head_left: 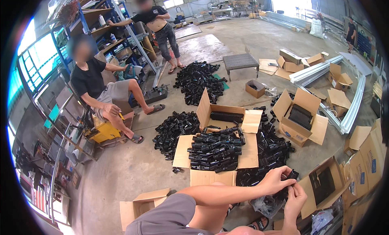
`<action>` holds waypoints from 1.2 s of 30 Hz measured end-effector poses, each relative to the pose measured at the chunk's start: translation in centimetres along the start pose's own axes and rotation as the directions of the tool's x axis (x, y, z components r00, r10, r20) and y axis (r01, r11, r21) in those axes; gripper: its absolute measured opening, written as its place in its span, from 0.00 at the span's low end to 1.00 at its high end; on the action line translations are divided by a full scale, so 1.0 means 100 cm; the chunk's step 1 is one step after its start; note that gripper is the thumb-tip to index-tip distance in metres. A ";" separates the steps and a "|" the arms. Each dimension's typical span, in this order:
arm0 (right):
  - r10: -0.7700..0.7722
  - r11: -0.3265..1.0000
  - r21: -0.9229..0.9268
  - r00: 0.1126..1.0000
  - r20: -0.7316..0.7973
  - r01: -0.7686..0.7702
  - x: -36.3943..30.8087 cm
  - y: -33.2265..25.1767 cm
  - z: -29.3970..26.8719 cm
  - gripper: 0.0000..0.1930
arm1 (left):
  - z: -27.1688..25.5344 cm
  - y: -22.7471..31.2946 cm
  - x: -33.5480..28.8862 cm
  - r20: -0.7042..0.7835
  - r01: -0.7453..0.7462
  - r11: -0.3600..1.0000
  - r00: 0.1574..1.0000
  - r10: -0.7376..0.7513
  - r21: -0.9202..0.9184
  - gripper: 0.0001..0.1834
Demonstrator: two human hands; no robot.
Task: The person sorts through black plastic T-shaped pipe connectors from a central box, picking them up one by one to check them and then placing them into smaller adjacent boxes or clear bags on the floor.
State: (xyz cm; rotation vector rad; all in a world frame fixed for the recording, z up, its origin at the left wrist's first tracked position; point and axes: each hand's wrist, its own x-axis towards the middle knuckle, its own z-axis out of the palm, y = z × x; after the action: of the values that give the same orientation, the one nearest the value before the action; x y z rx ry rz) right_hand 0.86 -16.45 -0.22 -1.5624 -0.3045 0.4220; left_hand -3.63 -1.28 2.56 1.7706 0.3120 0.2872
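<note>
1. The left hand (274,179) curls its fingers (284,172) shut around a small black plastic part (292,175); only the part's upper end shows past the knuckles, so its long axis cannot be told for sure, though it seems to point up and toward the right hand.
2. The right hand (296,199) sits just below and beside that part, fingers bent and touching it or the left hand's fingertips; whether they pinch it shut I cannot tell.
3. Both hands meet at the part, the left one holding it from above, the right one coming up from beneath.
4. Directly under the part hangs a clear plastic bag (263,204) with more black pieces.
5. Farther from the part, toward the left, lies the open flat cardboard box (248,152) heaped with black parts (214,150).
6. Just right of the part stands a tilted carton (324,184) lined in black.
</note>
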 end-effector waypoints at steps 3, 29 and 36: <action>-0.197 0.974 -0.139 0.968 -0.152 0.177 0.003 -0.002 0.002 0.13 | 0.005 -0.011 0.004 0.049 0.027 0.996 0.999 -0.023 -0.082 0.22; -0.422 0.830 -0.329 0.893 0.155 0.450 -0.007 -0.040 -0.018 0.17 | -0.021 -0.003 0.002 0.327 -0.253 0.956 0.900 0.289 -0.150 0.16; -0.502 0.731 -0.404 0.835 0.226 0.549 -0.006 -0.045 -0.018 0.13 | -0.015 -0.018 0.007 0.418 -0.246 0.961 0.865 0.277 -0.128 0.16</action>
State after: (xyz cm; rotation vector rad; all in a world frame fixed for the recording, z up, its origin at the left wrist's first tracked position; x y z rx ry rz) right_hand 1.40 -18.21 4.28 -1.8183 -0.9630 -0.0339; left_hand -3.56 0.69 1.11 1.7516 -0.2602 0.0867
